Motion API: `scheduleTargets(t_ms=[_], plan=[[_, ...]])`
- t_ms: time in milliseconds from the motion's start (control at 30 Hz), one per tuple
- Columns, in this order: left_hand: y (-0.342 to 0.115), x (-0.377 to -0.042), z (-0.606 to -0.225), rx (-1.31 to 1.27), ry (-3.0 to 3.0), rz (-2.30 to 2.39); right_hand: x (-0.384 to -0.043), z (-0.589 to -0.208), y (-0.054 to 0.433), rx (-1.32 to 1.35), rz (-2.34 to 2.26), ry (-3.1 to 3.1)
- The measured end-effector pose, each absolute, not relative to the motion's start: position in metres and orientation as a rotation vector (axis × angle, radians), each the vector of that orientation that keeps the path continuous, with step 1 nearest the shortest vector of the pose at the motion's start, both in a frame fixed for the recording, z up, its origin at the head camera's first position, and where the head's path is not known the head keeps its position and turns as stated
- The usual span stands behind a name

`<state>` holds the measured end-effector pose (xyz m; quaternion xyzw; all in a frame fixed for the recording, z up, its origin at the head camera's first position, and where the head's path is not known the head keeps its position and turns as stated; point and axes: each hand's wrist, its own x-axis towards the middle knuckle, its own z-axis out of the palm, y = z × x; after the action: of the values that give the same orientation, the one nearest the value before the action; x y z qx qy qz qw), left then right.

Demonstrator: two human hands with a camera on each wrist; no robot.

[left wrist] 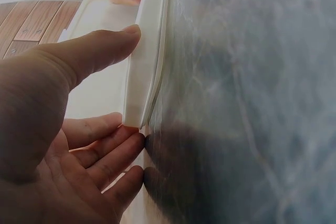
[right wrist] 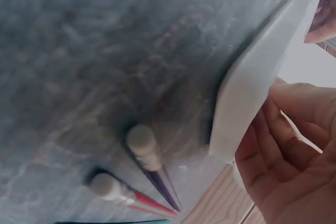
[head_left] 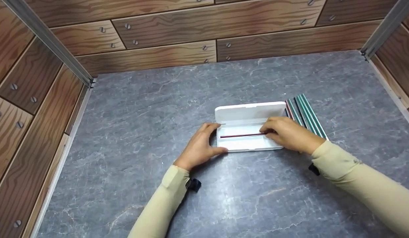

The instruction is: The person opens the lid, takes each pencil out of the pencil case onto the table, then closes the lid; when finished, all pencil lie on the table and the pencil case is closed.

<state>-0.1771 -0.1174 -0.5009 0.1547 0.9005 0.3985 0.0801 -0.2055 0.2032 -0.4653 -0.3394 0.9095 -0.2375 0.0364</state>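
A white pencil case (head_left: 250,145) lies with its lid (head_left: 250,112) raised at the back. One dark red pencil (head_left: 239,136) lies lengthwise inside it. At the pencil's right end, my right hand (head_left: 287,132) reaches into the case and holds that end with thumb and fingers, which hide it. My left hand (head_left: 201,145) grips the left end of the case. Its thumb presses the front wall and its fingers rest about the left end, as the left wrist view shows. In the right wrist view the fingers (right wrist: 273,140) are bent over the case's wall; the pencil is hidden there.
Several pencils, mostly green (head_left: 310,115), lie side by side just right of the case, partly behind my right hand. A red pencil (right wrist: 144,200) and a purple one (right wrist: 157,177) show white erasers. Wood-patterned panels (head_left: 165,29) border the grey marbled tabletop (head_left: 141,109).
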Motion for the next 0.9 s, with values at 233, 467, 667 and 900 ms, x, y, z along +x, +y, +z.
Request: scheduleTargets(t_ms=[233,467,667,900], plan=[[-0.118,-0.177,-0.501,0.461,2.689,1.178,-0.208,-0.463,0.203,-1.003,-0.728,2.781],[-0.118,-0.177,-0.501,0.472,2.701,1.191,-0.204,-0.465,0.206,-1.032,-0.779,2.832],[-0.118,-0.177,-0.501,0.483,2.704,1.192,-0.2,-0.462,0.213,-1.039,-0.864,2.879],[-0.118,-0.178,-0.501,0.472,2.709,1.181,-0.195,-0.456,0.234,-0.931,-1.085,2.917]])
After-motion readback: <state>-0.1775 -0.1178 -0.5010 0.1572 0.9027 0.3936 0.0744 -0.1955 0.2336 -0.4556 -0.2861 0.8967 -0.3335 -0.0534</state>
